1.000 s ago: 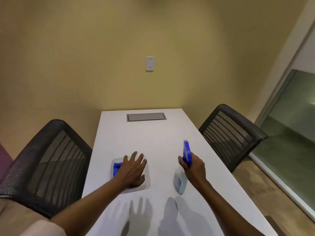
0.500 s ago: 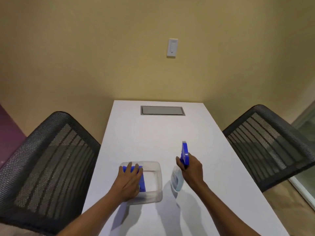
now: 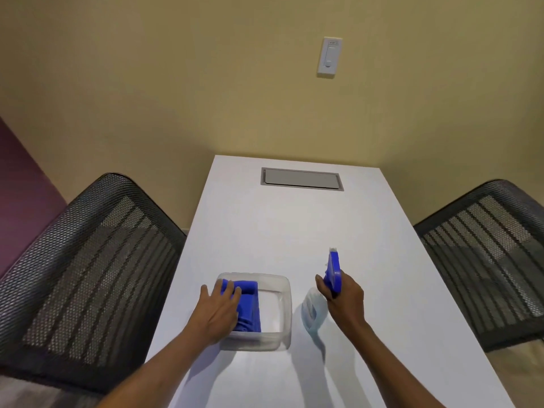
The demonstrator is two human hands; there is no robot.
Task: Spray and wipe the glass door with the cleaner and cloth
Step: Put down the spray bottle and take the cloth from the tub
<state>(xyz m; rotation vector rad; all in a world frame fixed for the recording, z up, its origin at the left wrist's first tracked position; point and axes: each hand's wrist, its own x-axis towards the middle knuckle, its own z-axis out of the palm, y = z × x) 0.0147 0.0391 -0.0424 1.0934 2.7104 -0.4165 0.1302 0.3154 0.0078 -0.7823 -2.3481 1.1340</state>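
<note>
A folded blue cloth [image 3: 248,306] lies in the left half of a clear plastic tub [image 3: 282,313] on the white table [image 3: 282,231]. My left hand [image 3: 216,312] rests on the cloth's left side, fingers spread over it and the tub's rim. To the right, my right hand [image 3: 344,298] is closed around the neck of a clear spray bottle [image 3: 312,312] with a blue trigger head [image 3: 333,270] that points away from me. The bottle stands on the table. The glass door is out of view.
A black mesh chair [image 3: 97,260] stands at the table's left side and another [image 3: 488,254] at its right. A grey cable hatch [image 3: 301,178] sits in the table's far end. A white wall switch [image 3: 329,56] hangs on the yellow wall.
The view has swung left, so the glass at the right has left the frame. My left hand has slid to the left side of the cloth. My right hand still holds the bottle.
</note>
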